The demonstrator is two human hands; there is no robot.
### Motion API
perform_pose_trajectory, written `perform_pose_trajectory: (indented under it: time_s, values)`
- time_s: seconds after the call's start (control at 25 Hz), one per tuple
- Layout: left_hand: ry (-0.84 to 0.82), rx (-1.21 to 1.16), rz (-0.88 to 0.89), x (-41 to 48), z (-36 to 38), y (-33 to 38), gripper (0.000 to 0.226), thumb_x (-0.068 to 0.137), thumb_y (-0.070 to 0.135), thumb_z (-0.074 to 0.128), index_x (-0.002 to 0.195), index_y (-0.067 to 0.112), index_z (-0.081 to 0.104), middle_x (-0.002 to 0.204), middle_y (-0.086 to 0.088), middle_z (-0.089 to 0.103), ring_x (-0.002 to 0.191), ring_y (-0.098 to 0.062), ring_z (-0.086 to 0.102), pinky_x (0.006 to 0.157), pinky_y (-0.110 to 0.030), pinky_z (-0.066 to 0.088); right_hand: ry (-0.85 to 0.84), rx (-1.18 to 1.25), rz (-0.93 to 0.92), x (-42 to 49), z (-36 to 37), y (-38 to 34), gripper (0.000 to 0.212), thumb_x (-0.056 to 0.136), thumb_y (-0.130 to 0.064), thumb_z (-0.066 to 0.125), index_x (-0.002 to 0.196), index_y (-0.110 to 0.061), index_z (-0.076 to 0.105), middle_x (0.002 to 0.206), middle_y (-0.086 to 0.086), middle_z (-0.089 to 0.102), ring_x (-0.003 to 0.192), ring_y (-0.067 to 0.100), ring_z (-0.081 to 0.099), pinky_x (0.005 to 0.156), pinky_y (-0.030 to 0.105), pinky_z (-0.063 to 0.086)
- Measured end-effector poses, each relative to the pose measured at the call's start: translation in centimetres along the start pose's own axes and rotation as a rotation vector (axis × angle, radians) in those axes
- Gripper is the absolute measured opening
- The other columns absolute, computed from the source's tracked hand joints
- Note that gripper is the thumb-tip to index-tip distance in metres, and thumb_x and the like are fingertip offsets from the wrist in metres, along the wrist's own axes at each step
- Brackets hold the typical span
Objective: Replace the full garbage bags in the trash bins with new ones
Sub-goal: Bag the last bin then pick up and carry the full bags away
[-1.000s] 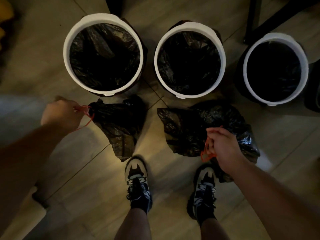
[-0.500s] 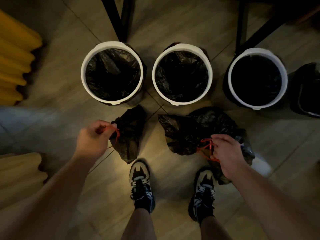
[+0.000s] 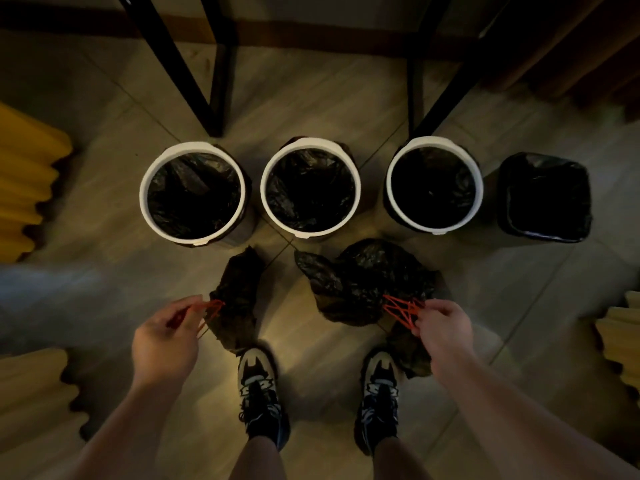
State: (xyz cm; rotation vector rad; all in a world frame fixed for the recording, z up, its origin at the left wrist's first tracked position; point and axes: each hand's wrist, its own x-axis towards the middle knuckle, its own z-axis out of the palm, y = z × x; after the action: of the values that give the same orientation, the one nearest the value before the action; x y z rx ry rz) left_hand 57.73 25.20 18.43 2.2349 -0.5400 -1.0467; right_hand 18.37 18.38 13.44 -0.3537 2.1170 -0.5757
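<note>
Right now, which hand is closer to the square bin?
Right. The right hand holds the big bag, left of the square bin and nearer the feet. The left hand holds the small bag, much farther left, beyond both bags.

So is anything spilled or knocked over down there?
No, nothing stands out. The three white-rimmed bins and the black bin stand upright with liners in. The left hand pinches the red strings of the small bag, the right hand those of the big bag. Nothing spilled.
</note>
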Motion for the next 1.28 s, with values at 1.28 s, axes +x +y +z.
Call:
perform_pose_trajectory:
  time_s: [1.28]
  values:
    - [-0.929,0.055,0.202,-31.0,0.8,34.8,0.051,0.11,0.051,0.037,0.11,0.015,0.073,0.099,-0.01,0.079,0.083,-0.028,0.071,0.084,-0.053,0.057,0.008,0.797,-0.076,-31.1,-34.0,-13.7,0.021,0.09,0.01,0.062,0.108,0.001,0.068,0.085,0.019,0.067,0.064,0.026,0.065,0.069,0.04,0.059]
